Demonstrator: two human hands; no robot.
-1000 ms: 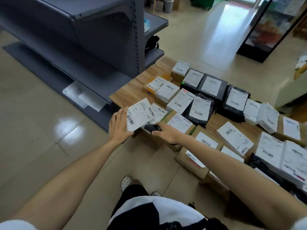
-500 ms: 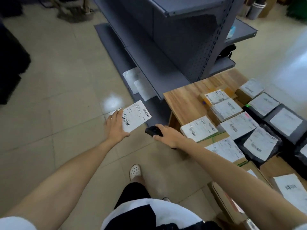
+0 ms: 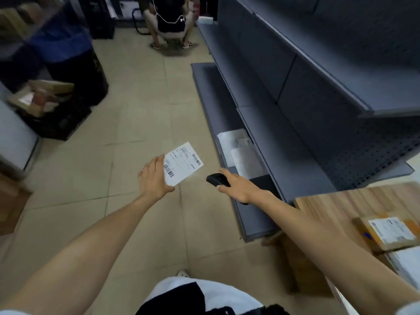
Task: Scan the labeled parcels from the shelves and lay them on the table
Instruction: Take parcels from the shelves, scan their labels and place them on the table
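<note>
Holding a flat white labeled parcel (image 3: 183,163) by its near edge, the left hand (image 3: 154,178) pinches it between fingers and thumb, barcodes facing up, above the tiled floor (image 3: 136,110). Just beside it, the right hand (image 3: 238,187) is wrapped round a black scanner (image 3: 217,180). Grey shelves (image 3: 318,87) stand to the right, white packets (image 3: 241,153) lying on the lowest. A wooden table (image 3: 341,203) at lower right bears labeled boxes (image 3: 391,230).
</note>
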